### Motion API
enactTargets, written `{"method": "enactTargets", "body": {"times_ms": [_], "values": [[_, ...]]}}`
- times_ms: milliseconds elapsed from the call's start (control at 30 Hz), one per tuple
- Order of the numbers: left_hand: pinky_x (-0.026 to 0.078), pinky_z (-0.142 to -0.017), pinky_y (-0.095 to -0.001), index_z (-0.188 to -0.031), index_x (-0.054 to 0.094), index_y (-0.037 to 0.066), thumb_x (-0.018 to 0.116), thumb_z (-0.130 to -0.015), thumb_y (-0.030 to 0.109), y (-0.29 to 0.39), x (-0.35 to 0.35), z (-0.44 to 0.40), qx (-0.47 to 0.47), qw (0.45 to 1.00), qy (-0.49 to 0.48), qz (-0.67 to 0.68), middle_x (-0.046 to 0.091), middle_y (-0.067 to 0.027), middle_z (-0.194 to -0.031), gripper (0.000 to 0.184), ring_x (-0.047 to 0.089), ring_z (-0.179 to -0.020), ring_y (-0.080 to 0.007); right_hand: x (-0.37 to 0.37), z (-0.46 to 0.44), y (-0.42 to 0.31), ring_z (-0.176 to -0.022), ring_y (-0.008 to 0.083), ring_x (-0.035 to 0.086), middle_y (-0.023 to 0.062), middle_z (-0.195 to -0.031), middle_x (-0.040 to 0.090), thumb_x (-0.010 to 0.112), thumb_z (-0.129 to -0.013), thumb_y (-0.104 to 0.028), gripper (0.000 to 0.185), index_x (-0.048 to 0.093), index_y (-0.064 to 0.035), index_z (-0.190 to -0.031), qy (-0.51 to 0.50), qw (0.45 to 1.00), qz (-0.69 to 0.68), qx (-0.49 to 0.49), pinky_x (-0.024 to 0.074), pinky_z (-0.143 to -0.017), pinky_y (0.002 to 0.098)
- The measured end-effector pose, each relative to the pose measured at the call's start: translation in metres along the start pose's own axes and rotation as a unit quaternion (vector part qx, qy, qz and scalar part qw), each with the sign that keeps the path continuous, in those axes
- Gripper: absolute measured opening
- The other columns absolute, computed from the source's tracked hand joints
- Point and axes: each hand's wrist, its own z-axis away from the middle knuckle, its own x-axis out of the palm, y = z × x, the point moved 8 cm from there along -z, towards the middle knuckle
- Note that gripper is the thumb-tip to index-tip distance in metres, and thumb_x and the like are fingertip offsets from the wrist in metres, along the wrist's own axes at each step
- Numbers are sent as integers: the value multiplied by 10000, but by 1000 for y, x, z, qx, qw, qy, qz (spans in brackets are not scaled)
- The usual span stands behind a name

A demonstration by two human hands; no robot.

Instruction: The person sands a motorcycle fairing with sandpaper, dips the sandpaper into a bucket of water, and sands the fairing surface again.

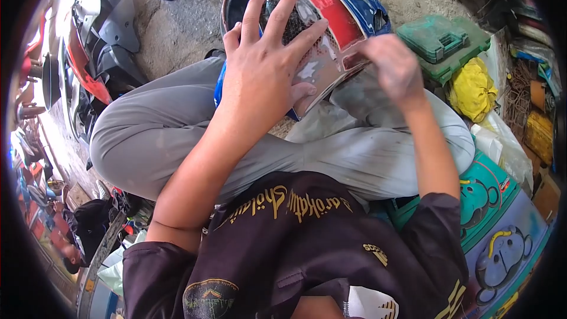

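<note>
A red, blue and white motorcycle body panel (336,19) lies between my bent legs, over the rim of a dark round basin (229,1). Bare grey and dark patches show where its paint is worn away. My left hand (263,53) presses on the panel with fingers spread and thumb near the lower edge. At the panel's right edge is my right hand (394,70), blurred by motion. Its fingers are curled together against the edge; whatever they hold is hidden.
To the right sit a green plastic case (443,44), a crumpled yellow bag (473,90) and a teal box (487,198) with printed cartoon figures. Several motorcycle body parts (88,65) line the left side. Another person (69,254) shows at the lower left.
</note>
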Motion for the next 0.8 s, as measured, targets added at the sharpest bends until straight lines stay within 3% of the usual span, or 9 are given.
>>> {"method": "enactTargets", "body": {"times_ms": [167,267,367,500,600,733,800], "values": [[417,-1128,-611,-1527,651,366,1012,-608,318,-2,1,0,-9,1000,-5,-6,366,-90,-1759,989,299,-1599,-444,1,-5,-33,-1005,398,735,195,-1046,745,644,-777,117,336,769,26,-1075,-6,999,-4,-43,620,-889,468],[421,-1126,-597,-1499,665,350,1022,-597,310,0,0,-1,1,1000,2,-3,387,-104,-1724,971,305,-1581,-449,2,7,19,-1012,398,736,193,-1043,746,635,-771,124,351,776,21,-1076,15,998,11,52,619,-896,468],[418,-1128,-599,-1505,658,353,1020,-600,321,-1,0,-2,1,1000,4,-2,384,-102,-1725,976,302,-1582,-446,-2,-12,-42,-975,398,739,196,-1003,749,644,-812,140,297,768,19,-1053,20,999,-24,-32,617,-848,463],[417,-1129,-600,-1512,651,356,1017,-603,331,-2,0,2,0,1000,-1,-4,385,-100,-1725,980,301,-1583,-444,2,5,23,-976,391,727,176,-1023,740,651,-776,126,330,769,15,-1064,34,998,30,53,612,-865,464],[408,-1137,-614,-1537,641,368,1011,-610,325,-2,1,-2,-5,1000,-2,0,362,-88,-1760,1000,300,-1596,-445,-1,-13,-40,-959,386,724,184,-1039,751,652,-806,139,285,759,17,-1041,23,999,-4,-28,608,-841,461],[404,-1144,-623,-1551,635,374,1007,-623,318,-2,1,1,-5,1000,-6,-1,352,-83,-1775,1001,300,-1601,-449,2,6,23,-992,381,722,179,-1074,737,685,-784,119,303,761,16,-1059,38,996,44,65,608,-866,452],[403,-1146,-622,-1550,635,374,1005,-628,316,-3,0,-1,-3,1000,-10,-2,351,-83,-1775,995,299,-1601,-452,4,2,-1,-978,377,722,174,-1060,742,684,-796,125,312,770,11,-1073,38,998,50,17,608,-851,453]]}}
